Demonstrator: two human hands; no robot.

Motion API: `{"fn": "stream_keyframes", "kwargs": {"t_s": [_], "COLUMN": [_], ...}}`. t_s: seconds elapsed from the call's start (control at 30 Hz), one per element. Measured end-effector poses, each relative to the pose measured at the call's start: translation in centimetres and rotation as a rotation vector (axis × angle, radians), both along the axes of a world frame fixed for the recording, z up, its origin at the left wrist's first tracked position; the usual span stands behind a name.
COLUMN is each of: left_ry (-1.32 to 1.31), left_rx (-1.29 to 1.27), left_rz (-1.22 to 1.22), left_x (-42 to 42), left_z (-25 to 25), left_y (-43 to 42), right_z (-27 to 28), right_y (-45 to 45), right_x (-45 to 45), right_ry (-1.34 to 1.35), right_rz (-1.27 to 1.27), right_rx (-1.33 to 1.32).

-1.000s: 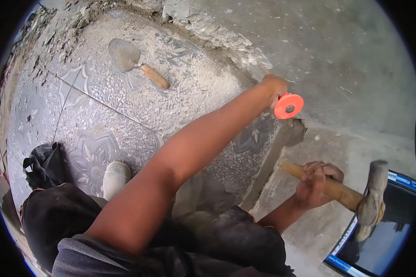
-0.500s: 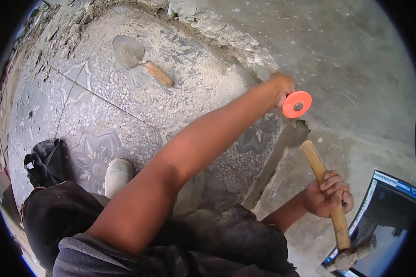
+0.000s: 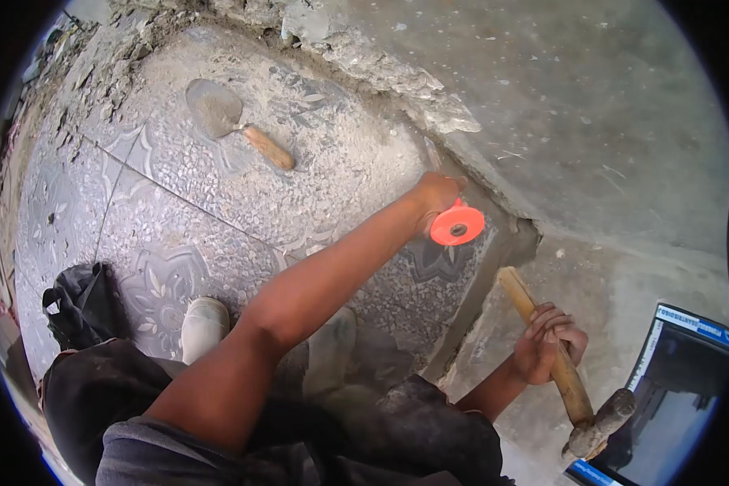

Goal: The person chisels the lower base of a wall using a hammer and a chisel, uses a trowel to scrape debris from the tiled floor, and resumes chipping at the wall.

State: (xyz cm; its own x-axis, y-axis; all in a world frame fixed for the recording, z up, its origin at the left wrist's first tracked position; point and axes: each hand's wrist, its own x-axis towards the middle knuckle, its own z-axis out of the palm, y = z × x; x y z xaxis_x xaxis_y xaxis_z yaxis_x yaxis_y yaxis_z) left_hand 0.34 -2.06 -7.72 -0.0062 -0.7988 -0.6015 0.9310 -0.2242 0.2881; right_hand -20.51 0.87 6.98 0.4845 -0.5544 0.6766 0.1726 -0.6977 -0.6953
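My left hand (image 3: 440, 193) is closed around a chisel with a round orange hand guard (image 3: 455, 219). The chisel's blade shows beyond the fist, pointing at the groove beneath the broken edge of a raised concrete slab (image 3: 559, 105). Whether its tip touches is unclear. In my right hand (image 3: 547, 344), fingers wrapped, is a hammer (image 3: 573, 395) gripped around its wooden handle. The hammer's metal head hangs low, nearer my body, apart from the chisel. A trowel (image 3: 267, 148) with a wooden handle lies on the patterned tile floor (image 3: 178, 219), left of my left hand.
Broken rubble (image 3: 97, 77) lines the far left edge of the tiles. A black bag (image 3: 81, 304) sits by my light-coloured shoe (image 3: 205, 328). At the right, a printed panel (image 3: 672, 389) lies near the hammer head. A narrow groove (image 3: 466, 324) runs along the tile edge.
My left hand has moved left and towards me with the chisel, whose blade now shows. My right hand and the hammer have shifted left and slightly up in view.
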Motion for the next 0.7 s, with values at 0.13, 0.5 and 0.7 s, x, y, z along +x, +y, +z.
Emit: {"fn": "stream_keyframes", "kwargs": {"t_s": [0.13,0.5,0.7], "left_ry": [-0.020,-0.045,-0.002], "left_rx": [-0.032,-0.101,-0.068], "left_rz": [-0.019,-0.014,0.000], "left_x": [-1.5,1.9,2.2], "left_z": [2.0,1.8,1.6], "left_y": [-0.1,-2.8,-4.5], "right_z": [-3.1,-3.8,-2.3], "right_y": [1.0,2.1,2.8], "right_x": [-1.0,0.5,3.3], "right_ry": [0.077,0.120,-0.018], "right_rz": [0.052,-0.015,-0.111], "right_rx": [0.065,0.272,0.072]}}
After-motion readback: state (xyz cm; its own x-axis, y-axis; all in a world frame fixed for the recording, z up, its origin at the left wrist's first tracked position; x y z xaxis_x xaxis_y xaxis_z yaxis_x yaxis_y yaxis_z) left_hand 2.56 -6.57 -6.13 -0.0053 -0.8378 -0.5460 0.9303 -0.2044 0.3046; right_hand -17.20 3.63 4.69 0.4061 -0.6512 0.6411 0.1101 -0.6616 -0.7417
